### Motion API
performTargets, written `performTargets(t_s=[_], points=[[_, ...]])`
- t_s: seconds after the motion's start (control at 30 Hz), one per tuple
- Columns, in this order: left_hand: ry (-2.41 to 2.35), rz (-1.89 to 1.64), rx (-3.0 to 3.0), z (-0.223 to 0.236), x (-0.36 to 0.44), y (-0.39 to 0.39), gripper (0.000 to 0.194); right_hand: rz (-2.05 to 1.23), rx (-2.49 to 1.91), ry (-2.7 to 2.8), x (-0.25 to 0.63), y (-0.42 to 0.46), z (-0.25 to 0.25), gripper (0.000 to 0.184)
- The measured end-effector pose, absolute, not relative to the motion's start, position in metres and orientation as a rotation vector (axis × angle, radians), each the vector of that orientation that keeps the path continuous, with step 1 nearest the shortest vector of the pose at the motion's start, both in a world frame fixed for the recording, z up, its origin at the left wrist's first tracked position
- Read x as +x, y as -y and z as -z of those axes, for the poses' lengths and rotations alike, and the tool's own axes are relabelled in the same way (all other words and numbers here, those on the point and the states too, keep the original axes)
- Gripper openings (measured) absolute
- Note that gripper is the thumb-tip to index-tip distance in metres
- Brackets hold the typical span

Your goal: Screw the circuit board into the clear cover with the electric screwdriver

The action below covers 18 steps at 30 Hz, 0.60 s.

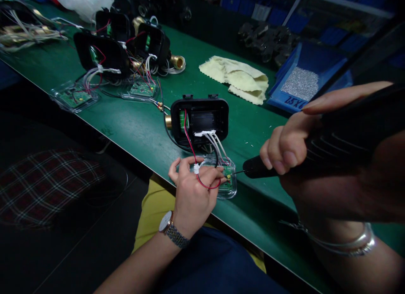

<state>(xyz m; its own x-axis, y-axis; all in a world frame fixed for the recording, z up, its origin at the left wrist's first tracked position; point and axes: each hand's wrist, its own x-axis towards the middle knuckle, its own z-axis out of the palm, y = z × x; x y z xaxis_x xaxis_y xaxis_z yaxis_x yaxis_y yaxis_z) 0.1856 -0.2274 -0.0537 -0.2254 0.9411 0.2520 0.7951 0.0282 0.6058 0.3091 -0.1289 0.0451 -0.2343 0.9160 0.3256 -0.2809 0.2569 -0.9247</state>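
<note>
My left hand (193, 192) rests on a clear plastic cover with a green circuit board (228, 185) at the near edge of the green bench, fingers pressing it down; a red wire loops over the fingers. My right hand (286, 148) grips a black electric screwdriver (335, 148), its thin bit touching the board's right side. Just behind stands an open black housing (200, 120) with a brass fitting, linked to the board by white, red and black wires.
Several more black housings (104, 53) with wired boards (74, 95) lie at the far left. A yellow cloth (237, 76) lies mid-bench, a blue tray of small screws (300, 83) to its right, black parts (265, 41) behind. Bench edge (133, 155) runs diagonally.
</note>
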Motion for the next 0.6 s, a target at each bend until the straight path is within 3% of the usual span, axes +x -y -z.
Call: performTargets(t_s=[0.6], points=[[-2.114, -0.942, 1.764, 0.052, 0.186, 0.229, 0.011, -1.262, -0.749, 1.409, 0.31, 0.143, -0.046, 0.025]])
